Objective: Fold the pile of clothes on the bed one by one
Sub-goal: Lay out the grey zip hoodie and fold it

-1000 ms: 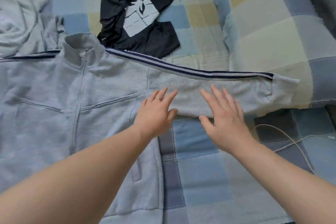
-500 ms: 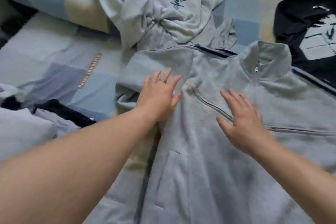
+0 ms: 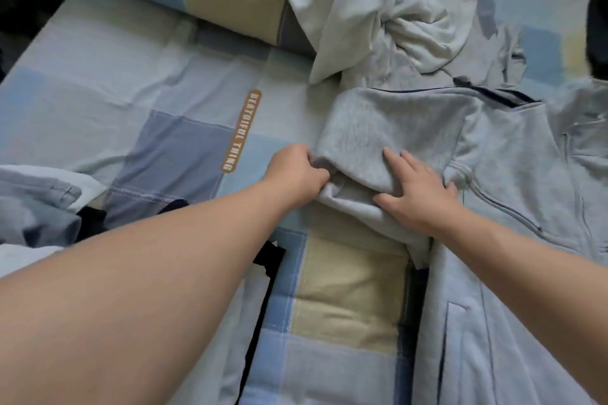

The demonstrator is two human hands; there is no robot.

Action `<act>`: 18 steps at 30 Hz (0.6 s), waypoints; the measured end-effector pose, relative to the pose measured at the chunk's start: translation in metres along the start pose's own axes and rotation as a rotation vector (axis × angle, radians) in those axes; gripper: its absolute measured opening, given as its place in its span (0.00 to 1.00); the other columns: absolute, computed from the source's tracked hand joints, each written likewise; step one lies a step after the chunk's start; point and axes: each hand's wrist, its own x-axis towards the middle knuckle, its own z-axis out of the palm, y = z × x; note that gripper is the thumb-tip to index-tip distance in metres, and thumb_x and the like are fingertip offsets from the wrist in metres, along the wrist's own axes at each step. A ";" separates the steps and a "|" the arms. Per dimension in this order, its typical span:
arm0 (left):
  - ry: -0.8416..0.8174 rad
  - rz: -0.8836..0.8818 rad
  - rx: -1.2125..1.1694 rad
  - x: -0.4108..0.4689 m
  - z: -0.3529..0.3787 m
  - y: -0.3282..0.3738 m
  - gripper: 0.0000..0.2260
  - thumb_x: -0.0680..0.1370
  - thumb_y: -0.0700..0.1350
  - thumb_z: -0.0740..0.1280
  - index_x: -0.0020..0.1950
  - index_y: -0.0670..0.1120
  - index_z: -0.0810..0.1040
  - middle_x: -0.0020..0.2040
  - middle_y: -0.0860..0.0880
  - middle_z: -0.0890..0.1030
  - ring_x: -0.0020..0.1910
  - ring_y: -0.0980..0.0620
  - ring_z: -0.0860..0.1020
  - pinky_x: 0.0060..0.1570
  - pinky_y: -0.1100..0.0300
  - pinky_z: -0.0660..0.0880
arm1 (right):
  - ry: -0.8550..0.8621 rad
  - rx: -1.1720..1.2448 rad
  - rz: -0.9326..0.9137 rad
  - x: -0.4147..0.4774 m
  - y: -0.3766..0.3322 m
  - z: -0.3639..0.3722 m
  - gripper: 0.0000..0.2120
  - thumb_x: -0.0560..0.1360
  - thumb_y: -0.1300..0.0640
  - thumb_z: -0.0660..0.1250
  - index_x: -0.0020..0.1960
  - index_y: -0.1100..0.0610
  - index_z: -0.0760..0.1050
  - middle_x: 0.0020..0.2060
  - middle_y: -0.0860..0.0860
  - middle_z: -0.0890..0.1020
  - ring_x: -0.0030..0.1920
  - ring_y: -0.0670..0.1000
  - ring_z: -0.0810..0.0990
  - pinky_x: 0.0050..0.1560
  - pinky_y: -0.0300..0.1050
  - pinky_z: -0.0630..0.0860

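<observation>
While the jacket (image 3: pixel 513 161) lies flat on the bed (image 3: pixel 148 76), the left hand (image 3: pixel 297 171) pinches its doubled-back sleeve (image 3: pixel 371 131) (likely to pull it straight) and the right hand (image 3: pixel 419 196), fingers spread, pins it.

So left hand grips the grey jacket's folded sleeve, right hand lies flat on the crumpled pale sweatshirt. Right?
Not quite. The head view shows the right hand lying flat on the same folded sleeve of the grey jacket, not on the crumpled pale sweatshirt, which lies beyond it, untouched. The left hand does grip the sleeve.
</observation>
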 end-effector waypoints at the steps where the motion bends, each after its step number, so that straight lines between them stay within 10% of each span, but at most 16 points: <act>1: 0.065 0.030 0.029 -0.004 -0.012 0.004 0.10 0.76 0.45 0.68 0.39 0.48 0.69 0.38 0.48 0.74 0.43 0.44 0.74 0.37 0.55 0.64 | -0.019 0.010 -0.004 -0.002 -0.003 -0.004 0.41 0.76 0.38 0.65 0.80 0.38 0.45 0.81 0.45 0.51 0.79 0.54 0.54 0.75 0.67 0.55; 10: 0.486 0.307 0.155 -0.021 -0.143 0.055 0.07 0.75 0.35 0.59 0.49 0.45 0.68 0.47 0.46 0.73 0.46 0.41 0.71 0.43 0.53 0.63 | -0.042 0.177 -0.172 -0.015 -0.053 -0.035 0.38 0.79 0.44 0.66 0.81 0.43 0.49 0.80 0.48 0.58 0.78 0.55 0.60 0.75 0.59 0.62; 18: -0.511 -0.284 -0.223 -0.011 -0.022 -0.016 0.24 0.70 0.59 0.78 0.58 0.45 0.79 0.49 0.47 0.80 0.39 0.51 0.76 0.49 0.56 0.77 | -0.076 0.284 -0.186 0.016 -0.052 0.000 0.29 0.75 0.58 0.68 0.74 0.44 0.66 0.66 0.46 0.74 0.68 0.50 0.72 0.60 0.43 0.69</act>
